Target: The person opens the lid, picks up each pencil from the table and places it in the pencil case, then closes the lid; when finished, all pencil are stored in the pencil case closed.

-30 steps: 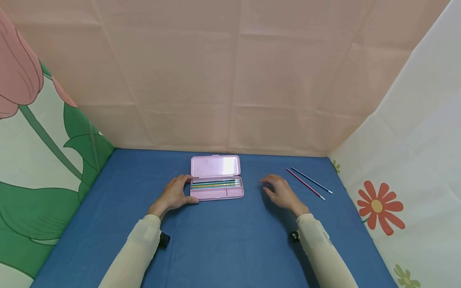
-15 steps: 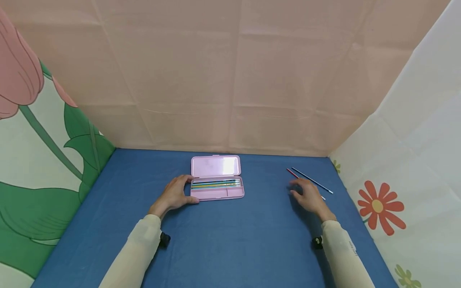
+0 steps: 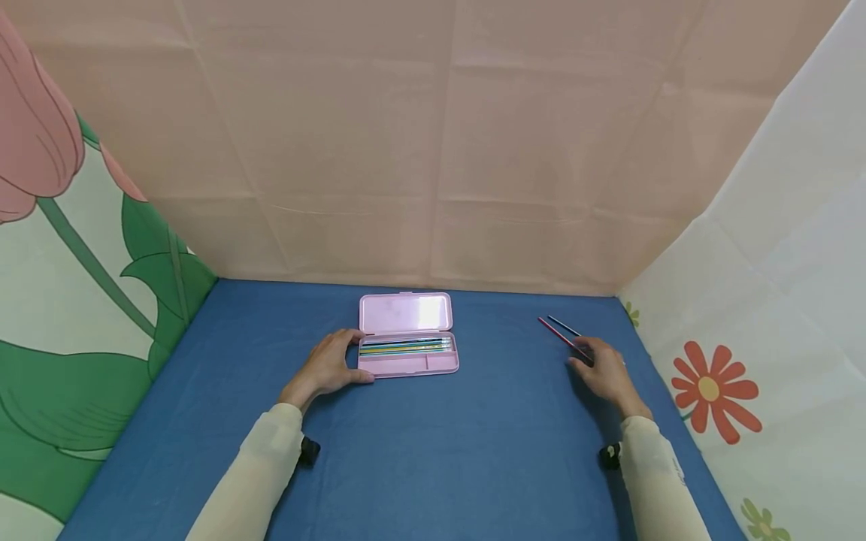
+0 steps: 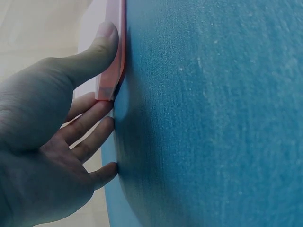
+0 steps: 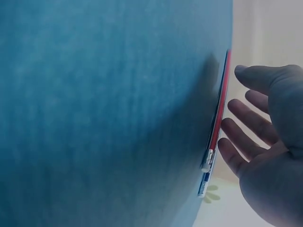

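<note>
A pink pencil case lies on the blue cloth with its lid folded back. Several coloured pencils fill its rear compartment. My left hand holds the case's left end, thumb at the front edge and fingers at the side; the left wrist view has the thumb against the case wall. My right hand hovers close over a red pencil and a dark blue pencil, covering their near ends in the head view. In the right wrist view its fingers are spread apart beside the red pencil, holding nothing.
A blue cloth covers the table. Behind it rises a beige backdrop. A leaf-and-tulip print sheet borders the left, and a white sheet with flowers the right.
My right hand has moved rightward from the middle of the cloth to over the two loose pencils. The left hand and pencil case have stayed in place.
</note>
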`<state>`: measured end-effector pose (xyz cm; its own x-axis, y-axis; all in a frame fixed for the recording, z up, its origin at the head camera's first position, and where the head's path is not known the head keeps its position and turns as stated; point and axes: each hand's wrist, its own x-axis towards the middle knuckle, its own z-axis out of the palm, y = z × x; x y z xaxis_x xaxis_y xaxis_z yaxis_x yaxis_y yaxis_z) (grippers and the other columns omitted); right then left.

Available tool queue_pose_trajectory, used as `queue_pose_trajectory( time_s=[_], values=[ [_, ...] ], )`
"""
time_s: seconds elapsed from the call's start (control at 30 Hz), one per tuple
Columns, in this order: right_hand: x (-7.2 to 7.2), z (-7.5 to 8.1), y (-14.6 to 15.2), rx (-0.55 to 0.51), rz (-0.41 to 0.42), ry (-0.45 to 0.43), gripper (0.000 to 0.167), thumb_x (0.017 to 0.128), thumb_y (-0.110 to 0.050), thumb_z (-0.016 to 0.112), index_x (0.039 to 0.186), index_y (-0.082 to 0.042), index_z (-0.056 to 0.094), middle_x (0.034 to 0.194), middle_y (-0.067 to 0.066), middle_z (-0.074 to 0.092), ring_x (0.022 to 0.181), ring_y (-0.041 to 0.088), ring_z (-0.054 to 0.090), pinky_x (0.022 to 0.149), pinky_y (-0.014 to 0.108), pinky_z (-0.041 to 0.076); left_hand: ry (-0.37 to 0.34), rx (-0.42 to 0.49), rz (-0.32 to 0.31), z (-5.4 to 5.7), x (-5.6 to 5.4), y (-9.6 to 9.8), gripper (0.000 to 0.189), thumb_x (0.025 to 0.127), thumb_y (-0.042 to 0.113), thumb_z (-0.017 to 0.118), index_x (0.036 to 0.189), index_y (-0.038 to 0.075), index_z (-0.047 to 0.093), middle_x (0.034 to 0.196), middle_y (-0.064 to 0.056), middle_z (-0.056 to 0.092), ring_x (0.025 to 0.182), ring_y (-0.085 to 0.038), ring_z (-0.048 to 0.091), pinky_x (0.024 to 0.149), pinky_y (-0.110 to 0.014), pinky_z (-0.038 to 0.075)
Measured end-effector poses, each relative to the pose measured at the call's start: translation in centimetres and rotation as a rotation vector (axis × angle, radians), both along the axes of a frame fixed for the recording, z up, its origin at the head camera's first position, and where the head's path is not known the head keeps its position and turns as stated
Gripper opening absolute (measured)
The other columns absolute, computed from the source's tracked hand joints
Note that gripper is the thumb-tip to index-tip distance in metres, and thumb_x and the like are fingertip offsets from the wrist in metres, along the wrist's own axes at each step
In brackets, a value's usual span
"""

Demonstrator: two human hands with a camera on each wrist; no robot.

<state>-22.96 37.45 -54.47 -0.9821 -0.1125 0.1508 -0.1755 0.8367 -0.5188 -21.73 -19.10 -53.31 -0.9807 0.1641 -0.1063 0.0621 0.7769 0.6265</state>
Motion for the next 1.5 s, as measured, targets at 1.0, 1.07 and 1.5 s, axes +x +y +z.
queue_pose_trajectory(
  time_s=[1.0, 1.07, 1.5],
  values=[
    [-0.7, -0.7, 0.5, 0.052, -0.053, -0.064, 0.025, 0.106, -0.002, 0.071, 0.129, 0.003, 0.078, 0.108, 0.020, 0.076, 0.093, 0.029, 0.066, 0.079, 0.040, 0.052, -0.012, 0.000, 0.002, -0.2, 0.0, 0.0, 0.090, 0.088, 0.031, 0.101, 0.161, 0.005, 0.055, 0.168, -0.024, 0.055, 0.160, -0.050, 0.046, 0.134, -0.073, 0.035],
    [-0.7, -0.6, 0.5, 0.051, -0.054, -0.068, 0.024, 0.106, -0.001, 0.071, 0.128, 0.003, 0.078, 0.107, 0.020, 0.075, 0.091, 0.028, 0.065, 0.077, 0.038, 0.050, -0.014, 0.002, 0.004, -0.2, 0.0, 0.1, 0.090, 0.088, 0.032, 0.101, 0.161, 0.006, 0.055, 0.169, -0.024, 0.055, 0.160, -0.050, 0.045, 0.134, -0.073, 0.035],
    [-0.7, 0.9, -0.8, 0.048, -0.003, 0.037, 0.019, 0.105, 0.002, 0.070, 0.118, 0.002, 0.082, 0.106, 0.019, 0.075, 0.091, 0.030, 0.065, 0.079, 0.042, 0.052, 0.004, -0.004, -0.006, 0.0, 0.1, 0.1, 0.089, 0.089, 0.032, 0.100, 0.161, 0.005, 0.055, 0.167, -0.025, 0.056, 0.159, -0.050, 0.047, 0.133, -0.074, 0.036]
  ],
)
